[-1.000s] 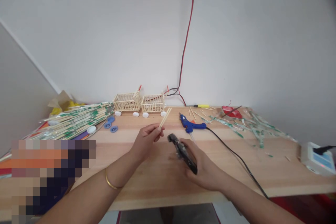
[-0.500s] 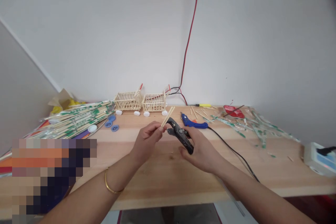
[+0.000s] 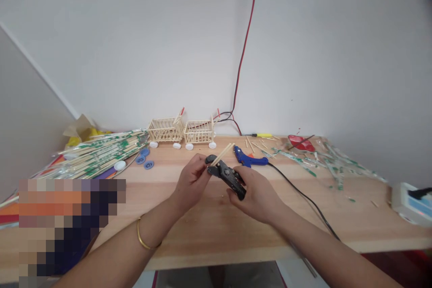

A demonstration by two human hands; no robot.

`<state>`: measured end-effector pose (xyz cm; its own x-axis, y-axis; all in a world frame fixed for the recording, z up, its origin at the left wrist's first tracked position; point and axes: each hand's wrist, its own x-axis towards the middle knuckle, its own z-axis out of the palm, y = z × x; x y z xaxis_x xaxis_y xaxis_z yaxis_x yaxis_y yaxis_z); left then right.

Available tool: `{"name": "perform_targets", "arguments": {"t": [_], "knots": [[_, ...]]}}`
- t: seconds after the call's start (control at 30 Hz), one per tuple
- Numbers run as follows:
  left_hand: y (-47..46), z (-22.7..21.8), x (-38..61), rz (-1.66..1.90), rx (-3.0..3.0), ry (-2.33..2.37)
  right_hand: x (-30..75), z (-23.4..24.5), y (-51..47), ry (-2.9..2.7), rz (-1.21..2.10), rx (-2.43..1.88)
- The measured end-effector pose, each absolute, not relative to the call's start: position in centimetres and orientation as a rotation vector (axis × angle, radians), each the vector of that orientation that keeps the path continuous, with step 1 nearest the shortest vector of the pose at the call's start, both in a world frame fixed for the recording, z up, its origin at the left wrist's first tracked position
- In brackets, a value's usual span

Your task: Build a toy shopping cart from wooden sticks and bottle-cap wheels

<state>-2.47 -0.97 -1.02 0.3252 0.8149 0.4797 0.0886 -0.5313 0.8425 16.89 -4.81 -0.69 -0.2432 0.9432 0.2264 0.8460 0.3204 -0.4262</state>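
Observation:
My left hand [image 3: 193, 181] is closed in a pinch on the lower ends of two thin wooden sticks [image 3: 224, 154], which slant up to the right. Black cutting pliers [image 3: 228, 176] are gripped in my right hand [image 3: 254, 193], fingers wrapped round the handles. The jaws of the pliers are around the sticks, close to my left fingertips. Beyond my hands stand two small carts made of wooden sticks, a left cart [image 3: 166, 130] and a right cart [image 3: 199, 132], both on white cap wheels. A blue glue gun [image 3: 249, 158] lies just past my right hand.
Wrapped chopsticks [image 3: 104, 153] are heaped at the left, beside several blue caps [image 3: 148, 164]. Torn wrappers [image 3: 332, 166] and a red piece [image 3: 301, 142] lie at the right, with a white power strip [image 3: 411, 203] near the edge. The glue gun's black cord [image 3: 303, 195] crosses the wooden table.
The pliers have moved left and up, and their jaws now take in the sticks held by my left hand. The sticks tilt further to the right.

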Motion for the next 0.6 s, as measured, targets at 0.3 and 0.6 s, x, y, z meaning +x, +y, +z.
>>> {"name": "perform_targets", "arguments": {"t": [0.3,0.6], "knots": [[-0.81,-1.52,-2.27,1.244,1.858,0.811,16.86,-0.44,-5.02,-2.191,0.287,-1.630],[-0.86,-1.31,-2.24,1.216,1.896,0.822,16.97,-0.25,-5.05,-2.241,0.307,-1.645]]}}
